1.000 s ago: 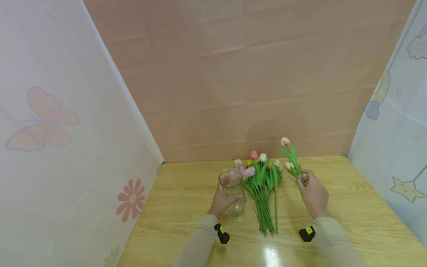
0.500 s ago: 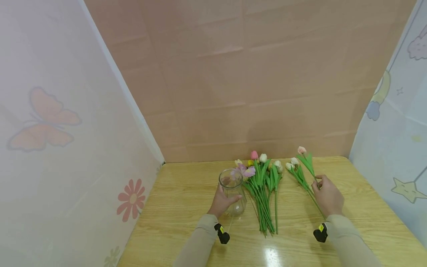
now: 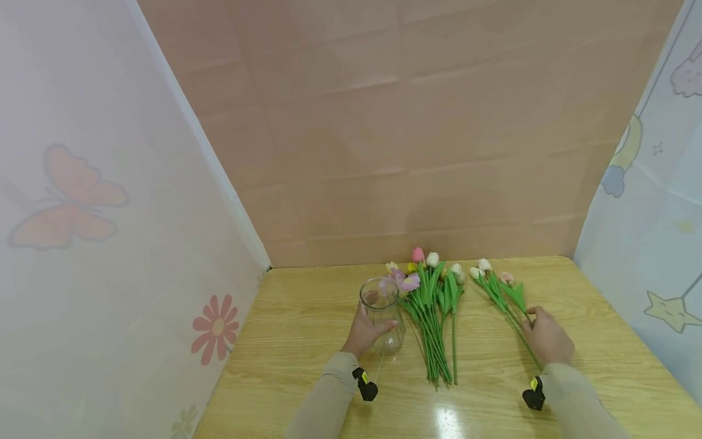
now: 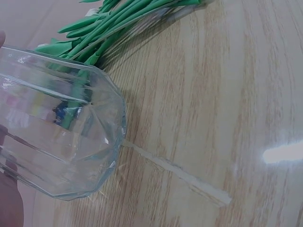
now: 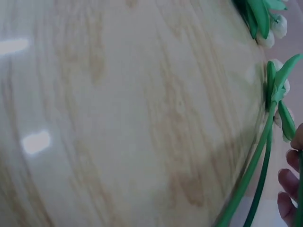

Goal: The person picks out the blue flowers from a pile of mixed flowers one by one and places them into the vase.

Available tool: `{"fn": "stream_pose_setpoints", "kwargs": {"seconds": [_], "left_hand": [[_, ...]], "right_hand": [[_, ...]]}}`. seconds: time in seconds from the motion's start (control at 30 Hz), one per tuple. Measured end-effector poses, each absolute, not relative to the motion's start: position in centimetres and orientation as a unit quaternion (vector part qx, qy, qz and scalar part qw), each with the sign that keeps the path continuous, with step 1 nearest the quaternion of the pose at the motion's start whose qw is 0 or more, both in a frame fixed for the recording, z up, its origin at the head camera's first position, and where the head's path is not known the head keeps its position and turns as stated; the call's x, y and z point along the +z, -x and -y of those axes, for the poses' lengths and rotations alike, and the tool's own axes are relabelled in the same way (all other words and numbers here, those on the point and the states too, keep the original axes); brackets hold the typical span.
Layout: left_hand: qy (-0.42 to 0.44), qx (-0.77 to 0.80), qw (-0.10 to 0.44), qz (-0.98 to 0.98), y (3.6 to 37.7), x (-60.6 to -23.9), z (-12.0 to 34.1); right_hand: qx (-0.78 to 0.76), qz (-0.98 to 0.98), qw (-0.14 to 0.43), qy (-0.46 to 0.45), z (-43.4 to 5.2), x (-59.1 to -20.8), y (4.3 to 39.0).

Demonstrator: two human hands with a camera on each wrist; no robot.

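Observation:
My left hand (image 3: 362, 332) grips a clear glass vase (image 3: 384, 305) that stands on the wooden table (image 3: 307, 353); the left wrist view shows the vase (image 4: 61, 142) from close up, with nothing in it. A bunch of tulips (image 3: 436, 317) with long green stems lies just right of the vase. Farther right, my right hand (image 3: 548, 341) holds the stem of a pink tulip (image 3: 507, 278), which lies on the table beside two white tulips (image 3: 482, 268). The right wrist view shows green stems (image 5: 251, 175) and my fingertips (image 5: 289, 182) at the frame's edge.
A pink board wall (image 3: 406, 152) closes the back of the table. Printed curtains hang on the left (image 3: 109, 244) and on the right (image 3: 647, 244). Bare tabletop (image 3: 614, 366) lies right of my right hand and in front of the flowers.
My right hand has lowered the pink tulip from the air and drawn it right and toward me, so it lies by the two white tulips. The left hand and vase have not moved.

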State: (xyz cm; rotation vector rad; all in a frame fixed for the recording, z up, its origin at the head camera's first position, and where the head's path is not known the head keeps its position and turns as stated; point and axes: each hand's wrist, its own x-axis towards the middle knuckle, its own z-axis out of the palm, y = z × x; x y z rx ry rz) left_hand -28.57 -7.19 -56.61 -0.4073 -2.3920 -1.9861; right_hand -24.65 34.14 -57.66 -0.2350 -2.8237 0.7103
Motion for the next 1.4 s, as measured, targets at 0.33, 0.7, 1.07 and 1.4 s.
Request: {"fn": "stream_pose_setpoints", "kwargs": {"seconds": [0.33, 0.7, 1.07, 1.4], "left_hand": [[0.130, -0.634, 0.000, 0.762, 28.5, -56.6, 7.1], [0.123, -0.644, -0.011, 0.755, 27.6, -55.0, 7.0], [0.136, -0.643, -0.002, 0.754, 27.7, -54.8, 7.1], [0.132, -0.645, -0.008, 0.752, 26.9, -53.5, 7.1]], "right_hand": [[0.236, 0.964, 0.077, 0.090, -34.3, -58.2, 24.1], [0.170, 0.945, 0.280, -0.016, -27.6, -55.7, 27.0], [0.147, 0.937, 0.271, -0.163, -15.8, -55.1, 26.8], [0.131, 0.974, 0.146, -0.109, -12.4, -57.8, 25.7]]}}
